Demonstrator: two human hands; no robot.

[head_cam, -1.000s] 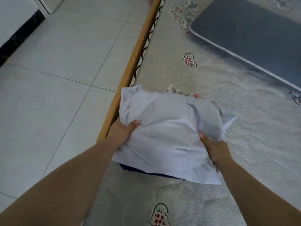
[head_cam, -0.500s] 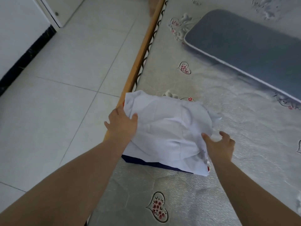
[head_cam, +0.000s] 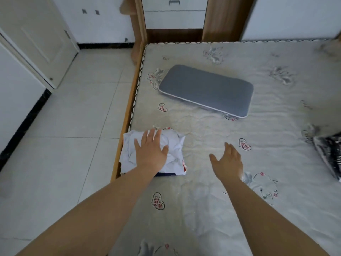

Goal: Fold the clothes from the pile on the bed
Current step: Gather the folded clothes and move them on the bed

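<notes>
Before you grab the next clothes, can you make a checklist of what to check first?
1. White folded garment lies on the stack by the bed edge: ok.
2. Left hand lies flat on it, gripping nothing: ok.
3. Right hand is open and empty over the mattress: ok.
4. Dark patterned clothing waits at the right: ok.
5. How much clothing remains there: cannot tell, it is cut off.
6. Grey pillow lies apart from the stack: ok.

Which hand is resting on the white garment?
The left hand, flat on the folded white garment; the right hand is apart, over bare mattress.
</notes>
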